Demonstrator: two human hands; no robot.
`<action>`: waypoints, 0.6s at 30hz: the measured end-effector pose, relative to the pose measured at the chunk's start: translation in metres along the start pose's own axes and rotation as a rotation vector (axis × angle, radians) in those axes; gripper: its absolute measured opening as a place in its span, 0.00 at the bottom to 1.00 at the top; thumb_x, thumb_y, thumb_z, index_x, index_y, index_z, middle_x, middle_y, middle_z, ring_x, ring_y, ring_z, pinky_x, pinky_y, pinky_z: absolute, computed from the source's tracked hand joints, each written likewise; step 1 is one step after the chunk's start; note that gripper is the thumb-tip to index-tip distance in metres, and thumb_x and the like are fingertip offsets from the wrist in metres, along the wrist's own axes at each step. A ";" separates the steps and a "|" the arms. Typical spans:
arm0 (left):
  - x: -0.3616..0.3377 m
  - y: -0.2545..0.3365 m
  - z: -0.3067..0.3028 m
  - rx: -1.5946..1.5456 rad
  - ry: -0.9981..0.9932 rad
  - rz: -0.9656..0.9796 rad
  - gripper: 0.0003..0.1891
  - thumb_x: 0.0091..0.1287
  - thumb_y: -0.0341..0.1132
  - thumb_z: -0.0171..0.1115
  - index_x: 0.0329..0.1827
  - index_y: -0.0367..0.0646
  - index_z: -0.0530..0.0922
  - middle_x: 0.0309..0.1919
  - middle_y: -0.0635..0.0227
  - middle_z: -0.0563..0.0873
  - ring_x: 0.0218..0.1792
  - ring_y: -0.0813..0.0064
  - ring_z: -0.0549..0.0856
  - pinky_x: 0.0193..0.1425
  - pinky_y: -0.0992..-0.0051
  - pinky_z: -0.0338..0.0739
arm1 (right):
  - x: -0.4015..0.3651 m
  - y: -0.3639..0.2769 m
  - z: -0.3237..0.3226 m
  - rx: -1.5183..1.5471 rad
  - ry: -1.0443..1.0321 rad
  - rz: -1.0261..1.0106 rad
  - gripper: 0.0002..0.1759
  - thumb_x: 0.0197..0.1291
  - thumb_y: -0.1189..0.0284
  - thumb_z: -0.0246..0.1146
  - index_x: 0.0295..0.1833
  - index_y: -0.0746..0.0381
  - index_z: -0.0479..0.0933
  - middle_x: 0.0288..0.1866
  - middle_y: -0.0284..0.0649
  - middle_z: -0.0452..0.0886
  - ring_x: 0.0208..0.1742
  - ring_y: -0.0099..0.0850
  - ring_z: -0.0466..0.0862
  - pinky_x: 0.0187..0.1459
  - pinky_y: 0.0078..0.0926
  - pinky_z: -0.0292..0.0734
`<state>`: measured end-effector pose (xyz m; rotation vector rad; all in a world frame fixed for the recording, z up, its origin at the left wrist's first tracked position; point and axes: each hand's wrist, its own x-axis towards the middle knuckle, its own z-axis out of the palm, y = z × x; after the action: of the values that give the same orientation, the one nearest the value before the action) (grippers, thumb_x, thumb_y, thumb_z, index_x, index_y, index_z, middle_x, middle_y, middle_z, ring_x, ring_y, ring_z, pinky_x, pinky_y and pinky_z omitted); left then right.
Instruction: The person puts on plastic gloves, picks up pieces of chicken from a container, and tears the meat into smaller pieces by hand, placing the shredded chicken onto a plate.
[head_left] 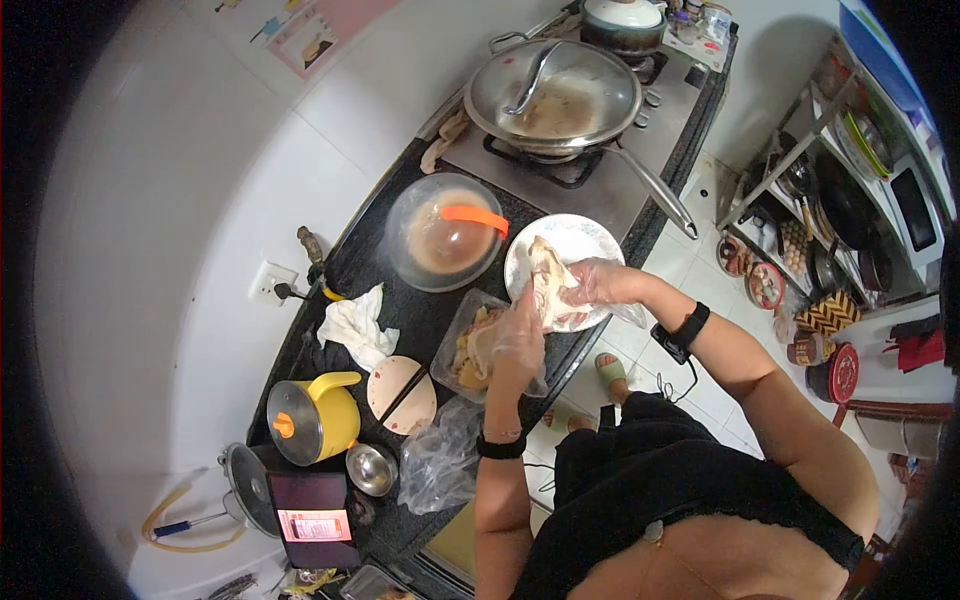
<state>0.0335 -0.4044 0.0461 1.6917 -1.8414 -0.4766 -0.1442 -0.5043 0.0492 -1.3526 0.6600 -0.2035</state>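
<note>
Clear plastic gloves cover both my hands. My right hand [600, 282] grips a pale piece of chicken [548, 278] above a white plate [577, 232] with a patterned rim. On the chicken's near left side, my left hand [517, 335] has its fingers closed around the lower edge; the glove partly hides them. Under my left wrist stands a clear plastic container [452, 352] with pieces of yellowish and pinkish food inside. Some of the plate's surface is hidden by my hands and the chicken.
A lidded frying pan [555, 95] sits on the stove, its handle [655, 190] reaching toward me. Left of the plate is a domed cover with an orange handle [475, 218]. Chopsticks [405, 392] lie across a round board, beside a yellow pot [335, 425] and plastic bag [438, 460].
</note>
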 end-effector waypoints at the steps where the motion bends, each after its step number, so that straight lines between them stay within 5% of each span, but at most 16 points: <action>1: -0.001 -0.002 -0.003 -0.017 -0.037 0.019 0.22 0.61 0.29 0.47 0.61 0.38 0.63 0.45 0.48 0.77 0.45 0.52 0.77 0.49 0.64 0.70 | -0.001 -0.002 0.000 0.038 -0.022 -0.023 0.16 0.59 0.65 0.59 0.46 0.67 0.73 0.38 0.37 0.80 0.38 0.21 0.78 0.38 0.22 0.76; 3: -0.002 -0.005 -0.006 -0.034 -0.077 0.040 0.23 0.61 0.29 0.47 0.61 0.38 0.63 0.48 0.49 0.76 0.48 0.52 0.76 0.52 0.65 0.70 | 0.001 0.004 -0.006 0.013 -0.065 -0.016 0.16 0.60 0.64 0.58 0.45 0.66 0.74 0.37 0.36 0.80 0.37 0.21 0.78 0.37 0.22 0.76; 6: 0.000 -0.013 -0.006 -0.046 -0.029 0.194 0.22 0.61 0.28 0.46 0.61 0.38 0.63 0.40 0.48 0.78 0.40 0.51 0.77 0.43 0.62 0.71 | 0.002 0.006 -0.014 -0.027 -0.156 0.027 0.16 0.60 0.63 0.56 0.43 0.66 0.74 0.36 0.36 0.80 0.35 0.21 0.78 0.35 0.22 0.76; 9: 0.000 -0.021 -0.009 -0.048 -0.114 0.160 0.22 0.63 0.30 0.43 0.62 0.35 0.62 0.44 0.51 0.78 0.41 0.61 0.79 0.47 0.69 0.72 | 0.002 0.007 -0.019 -0.071 -0.170 0.095 0.16 0.59 0.63 0.58 0.42 0.66 0.74 0.34 0.37 0.80 0.35 0.23 0.79 0.35 0.22 0.76; 11: 0.000 -0.022 -0.013 -0.385 -0.318 -0.065 0.22 0.64 0.32 0.42 0.62 0.36 0.63 0.39 0.59 0.79 0.33 0.73 0.77 0.40 0.76 0.72 | 0.002 0.007 -0.020 -0.101 -0.134 0.125 0.15 0.58 0.64 0.59 0.42 0.66 0.74 0.33 0.37 0.79 0.35 0.25 0.80 0.35 0.23 0.77; 14: 0.000 -0.034 0.001 -0.844 -0.346 -0.156 0.22 0.62 0.26 0.43 0.62 0.38 0.64 0.38 0.60 0.80 0.32 0.74 0.77 0.36 0.79 0.72 | 0.003 0.008 -0.021 -0.038 -0.170 0.139 0.17 0.56 0.64 0.60 0.44 0.66 0.73 0.34 0.38 0.79 0.34 0.26 0.80 0.35 0.24 0.78; 18: -0.003 -0.048 0.023 -0.973 -0.268 -0.257 0.21 0.65 0.32 0.46 0.61 0.35 0.64 0.38 0.68 0.78 0.31 0.80 0.73 0.36 0.82 0.71 | 0.001 0.011 -0.014 0.260 -0.128 0.153 0.18 0.56 0.65 0.61 0.47 0.67 0.72 0.37 0.40 0.79 0.34 0.29 0.80 0.36 0.27 0.79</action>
<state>0.0561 -0.4104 -0.0022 1.1846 -1.1832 -1.4761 -0.1535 -0.5145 0.0372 -1.0515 0.6044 -0.0755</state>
